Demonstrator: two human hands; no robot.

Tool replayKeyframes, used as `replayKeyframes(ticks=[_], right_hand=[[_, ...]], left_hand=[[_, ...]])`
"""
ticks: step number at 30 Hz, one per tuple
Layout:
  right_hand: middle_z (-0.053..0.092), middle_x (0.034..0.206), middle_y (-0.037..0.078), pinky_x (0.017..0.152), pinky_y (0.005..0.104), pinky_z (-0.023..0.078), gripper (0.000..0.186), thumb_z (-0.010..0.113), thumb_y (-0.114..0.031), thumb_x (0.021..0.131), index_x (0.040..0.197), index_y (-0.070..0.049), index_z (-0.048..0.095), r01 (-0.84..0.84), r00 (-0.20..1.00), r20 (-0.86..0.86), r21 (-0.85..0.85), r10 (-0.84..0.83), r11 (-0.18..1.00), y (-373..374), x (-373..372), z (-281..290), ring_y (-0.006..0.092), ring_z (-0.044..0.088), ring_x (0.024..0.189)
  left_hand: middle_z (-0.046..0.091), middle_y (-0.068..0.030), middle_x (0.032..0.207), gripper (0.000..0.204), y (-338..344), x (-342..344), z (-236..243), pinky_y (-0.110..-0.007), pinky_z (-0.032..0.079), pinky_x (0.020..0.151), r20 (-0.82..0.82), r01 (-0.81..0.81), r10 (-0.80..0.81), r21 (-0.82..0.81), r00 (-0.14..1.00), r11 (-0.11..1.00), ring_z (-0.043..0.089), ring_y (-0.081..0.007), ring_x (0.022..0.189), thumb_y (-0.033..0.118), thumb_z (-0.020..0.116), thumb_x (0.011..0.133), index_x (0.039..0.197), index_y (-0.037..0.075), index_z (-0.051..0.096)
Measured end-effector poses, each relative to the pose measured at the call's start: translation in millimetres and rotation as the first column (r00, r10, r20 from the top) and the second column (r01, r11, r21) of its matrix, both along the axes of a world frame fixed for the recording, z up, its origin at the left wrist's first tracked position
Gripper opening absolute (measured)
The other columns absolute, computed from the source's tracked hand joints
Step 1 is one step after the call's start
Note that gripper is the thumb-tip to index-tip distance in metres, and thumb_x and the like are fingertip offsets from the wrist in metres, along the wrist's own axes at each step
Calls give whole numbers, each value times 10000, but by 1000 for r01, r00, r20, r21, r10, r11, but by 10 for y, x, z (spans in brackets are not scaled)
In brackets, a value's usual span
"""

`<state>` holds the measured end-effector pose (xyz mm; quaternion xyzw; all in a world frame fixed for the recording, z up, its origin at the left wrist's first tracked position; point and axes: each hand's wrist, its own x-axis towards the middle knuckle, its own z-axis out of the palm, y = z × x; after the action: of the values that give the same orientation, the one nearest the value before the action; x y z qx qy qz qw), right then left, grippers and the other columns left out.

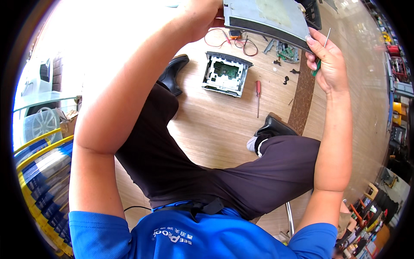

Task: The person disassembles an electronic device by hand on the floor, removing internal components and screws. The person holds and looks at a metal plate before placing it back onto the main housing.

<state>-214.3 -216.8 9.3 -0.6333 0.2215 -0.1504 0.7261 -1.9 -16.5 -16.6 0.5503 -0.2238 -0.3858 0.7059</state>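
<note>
My left hand (202,17) grips the left end of a flat grey metal unit (267,17) with a dark front edge, held up at the top of the view; most of its fingers are hidden. My right hand (327,64) pinches the unit's right corner with the thumb and also holds a slim screwdriver (317,68) with a green handle, its shaft pointing up. Below the unit on the floor lies an opened electronic housing (226,74) showing a green circuit board. A red-handled screwdriver (258,90) lies to its right.
Red and black leads (246,47) with a small meter, loose brackets and boards (288,52), and small black parts (286,80) lie on the floor (194,116). My booted feet flank the housing. Yellow-and-blue racks (43,172) stand at left, cluttered tools (366,216) at right.
</note>
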Motion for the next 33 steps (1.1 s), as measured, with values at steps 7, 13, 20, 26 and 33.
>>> replayKeyframes(ticks=[7, 13, 20, 26, 33], right_hand=[[602, 769, -30, 430, 132, 315, 468, 729, -119, 851, 1224, 64, 512, -53, 995, -90, -237, 32, 970, 97, 28, 0, -1, 452, 560], [538, 704, -42, 427, 152, 345, 290, 694, -121, 879, 1088, 12, 543, -45, 984, -179, -321, -14, 946, 128, 62, -24, 7, 456, 546], [533, 645, -45, 424, 171, 335, 117, 648, -140, 916, 957, -45, 596, -23, 968, -246, -303, -55, 953, 152, 88, -104, 17, 433, 504], [522, 656, -48, 424, 165, 341, 161, 627, -184, 937, 993, -40, 580, -58, 956, -291, -306, -35, 950, 130, 89, -114, 17, 448, 514], [519, 669, -51, 433, 168, 340, 132, 621, -174, 939, 967, -48, 596, -48, 942, -330, -336, -69, 941, 148, 93, -117, 15, 447, 528]], left_hand=[[630, -100, 887, 203, 54, 64, 98, -346, 532, 664, -87, -139, 141, 30, 986, 990, 632, -215, 774, 47, 480, 894, 1031, 1, 622], [584, -80, 851, 163, 60, 56, 71, -374, 501, 633, -103, -175, 193, 155, 976, 972, 581, -212, 734, 87, 502, 890, 1014, 41, 596], [609, -123, 932, 245, 105, 88, -65, -391, 521, 649, 41, -125, 119, 270, 992, 955, 610, -260, 795, 117, 506, 893, 1105, 14, 573], [613, -140, 950, 291, 94, 101, -73, -399, 537, 656, 107, -155, 128, 302, 986, 941, 618, -275, 808, 130, 490, 895, 1153, 19, 568], [618, -142, 935, 286, 51, 134, -167, -389, 539, 651, 139, -162, 125, 303, 982, 939, 619, -262, 798, 144, 494, 904, 1145, 12, 571]])
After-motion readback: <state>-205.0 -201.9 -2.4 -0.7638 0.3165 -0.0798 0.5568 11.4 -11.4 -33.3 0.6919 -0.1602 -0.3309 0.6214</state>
